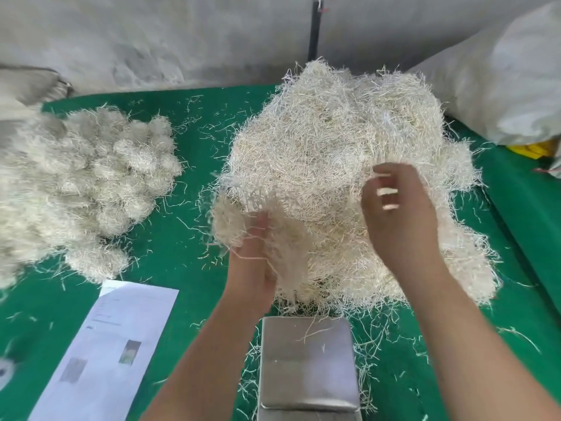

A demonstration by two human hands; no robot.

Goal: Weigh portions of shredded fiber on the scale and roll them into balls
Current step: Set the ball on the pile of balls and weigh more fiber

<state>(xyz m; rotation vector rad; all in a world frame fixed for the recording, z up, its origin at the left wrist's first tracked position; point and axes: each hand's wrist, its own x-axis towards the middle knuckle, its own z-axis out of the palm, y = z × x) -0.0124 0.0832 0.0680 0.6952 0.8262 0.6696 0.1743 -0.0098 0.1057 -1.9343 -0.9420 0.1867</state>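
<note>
Two bare hands work over a green table cover (194, 141). One large loose heap of shredded fiber (334, 153) sits right of centre: pale cream, thin wiry strands tangled in all directions, stray bits scattered on the green around it. One stainless scale (306, 360) stands just in front of the heap, its square platter carrying only a few loose strands. To the left lies one pile of rolled fiber balls (91, 183), fuzzy and roundish; they are too many and too blurred to count.

The left hand (255, 262) grips a tuft of fiber (243, 220) pulled at the heap's near-left edge, strands trailing down past the palm. The right hand (400, 214) hovers over the heap's front, fingers loosely curled and motion-blurred; whether it pinches any strands I cannot tell.

One printed paper sheet (121, 338) lies left of the scale. One white woven sack (516, 74) rests at the far right.
</note>
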